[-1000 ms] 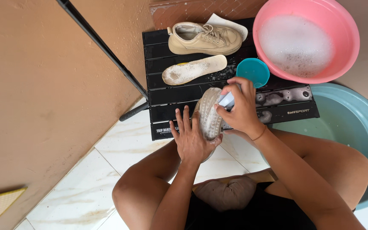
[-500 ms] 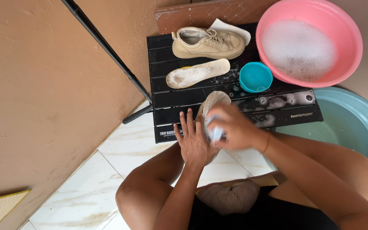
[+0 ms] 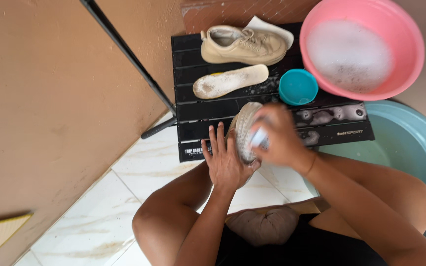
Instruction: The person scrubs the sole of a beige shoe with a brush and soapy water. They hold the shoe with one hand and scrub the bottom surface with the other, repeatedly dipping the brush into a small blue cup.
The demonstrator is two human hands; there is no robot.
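Wet black counter [image 3: 232, 106] underneath, left hand [image 3: 228, 160] flat and open bracing the shoe [image 3: 245, 130], right hand [image 3: 277, 135] closed around a brush [image 3: 259, 139]; soapy sole could slip free.

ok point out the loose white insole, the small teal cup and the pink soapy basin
loose white insole [image 3: 230, 81], head view, middle of its upper face
small teal cup [image 3: 298, 86], head view, inside of its bowl
pink soapy basin [image 3: 408, 66], head view, right side of its rim
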